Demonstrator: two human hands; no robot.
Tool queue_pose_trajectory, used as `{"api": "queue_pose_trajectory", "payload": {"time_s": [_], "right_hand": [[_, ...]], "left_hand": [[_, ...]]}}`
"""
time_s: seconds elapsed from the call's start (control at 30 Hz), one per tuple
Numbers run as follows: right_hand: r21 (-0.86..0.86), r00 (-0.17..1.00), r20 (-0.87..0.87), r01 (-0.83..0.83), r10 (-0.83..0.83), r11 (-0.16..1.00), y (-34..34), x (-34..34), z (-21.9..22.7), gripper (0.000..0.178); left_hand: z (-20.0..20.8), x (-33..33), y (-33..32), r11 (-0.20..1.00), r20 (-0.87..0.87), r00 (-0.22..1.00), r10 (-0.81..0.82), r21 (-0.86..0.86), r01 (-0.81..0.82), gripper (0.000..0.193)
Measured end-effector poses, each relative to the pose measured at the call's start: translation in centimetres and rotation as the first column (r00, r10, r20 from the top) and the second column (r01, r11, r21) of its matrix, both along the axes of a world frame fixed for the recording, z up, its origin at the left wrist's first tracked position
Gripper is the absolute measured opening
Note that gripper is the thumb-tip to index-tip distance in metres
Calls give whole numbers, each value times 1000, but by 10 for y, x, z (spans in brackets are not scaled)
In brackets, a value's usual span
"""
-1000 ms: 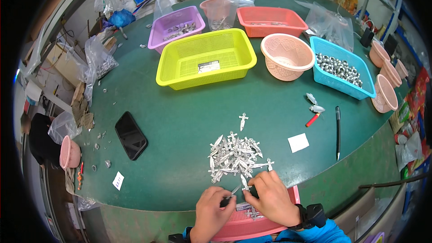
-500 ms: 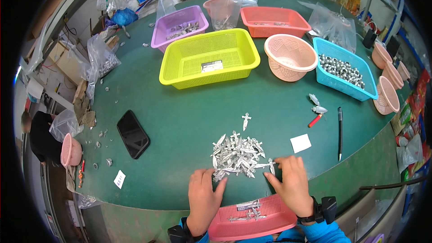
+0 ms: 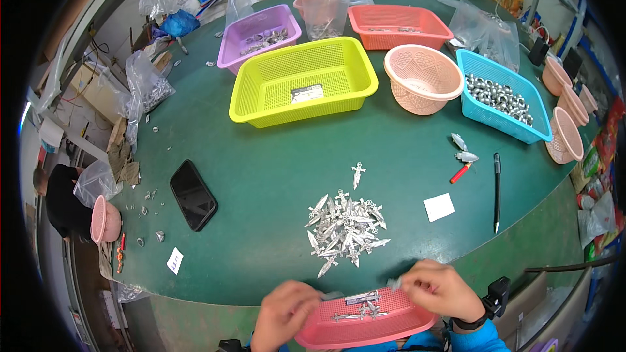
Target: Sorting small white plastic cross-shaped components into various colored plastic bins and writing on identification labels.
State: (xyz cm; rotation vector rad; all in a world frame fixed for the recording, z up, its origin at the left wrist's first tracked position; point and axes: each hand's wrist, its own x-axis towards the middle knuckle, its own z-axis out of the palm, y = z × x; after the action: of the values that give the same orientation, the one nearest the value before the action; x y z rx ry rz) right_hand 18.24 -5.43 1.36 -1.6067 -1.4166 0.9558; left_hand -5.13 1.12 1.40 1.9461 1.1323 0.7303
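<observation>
A pile of small silver dagger-shaped metal pieces (image 3: 345, 227) lies on the green table, with one single dagger-shaped piece (image 3: 358, 175) just beyond it. Below the pile is a pink basket (image 3: 365, 337) with a few such pieces and a label in it. My left hand (image 3: 285, 313) is closed at the basket's left rim, and a motion-blurred grey piece sticks out from its fingertips. Over the basket's right rim, my right hand (image 3: 435, 289) pinches another blurred silver piece (image 3: 394, 283).
A yellow-green basket (image 3: 300, 114), a peach bowl (image 3: 424, 101) and a blue basket (image 3: 502, 124) of round metal parts stand farther back. A phone (image 3: 193, 195) lies left. To the right are a white paper (image 3: 439, 207) and a pen (image 3: 497, 192). Another person (image 3: 62, 199) is at far left.
Both hands have drawn back from the pile's near edge to the pink basket's rims, each with a piece in its fingers. The piece by my right hand has left the table.
</observation>
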Motion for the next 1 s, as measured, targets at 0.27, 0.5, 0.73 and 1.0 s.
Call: {"api": "queue_pose_trajectory", "payload": {"time_s": [0.27,0.5,0.73,1.0], "right_hand": [[240,894,435,3,-111,971,39,-18,-23,20],[174,901,409,78,-144,982,19,-4,-16,10],[2,974,184,-136,133,991,16,-7,2,19],[262,950,308,-27,-57,965,48,-33,-32,23]], "left_hand": [[-31,35,7,950,-221,963,156,300,-86,22],[-41,21,4,923,-274,948,162,383,-47,11],[-14,23,-2,906,-121,915,-384,139,399,25],[-35,44,21,922,-248,967,62,384,39,20]]}}
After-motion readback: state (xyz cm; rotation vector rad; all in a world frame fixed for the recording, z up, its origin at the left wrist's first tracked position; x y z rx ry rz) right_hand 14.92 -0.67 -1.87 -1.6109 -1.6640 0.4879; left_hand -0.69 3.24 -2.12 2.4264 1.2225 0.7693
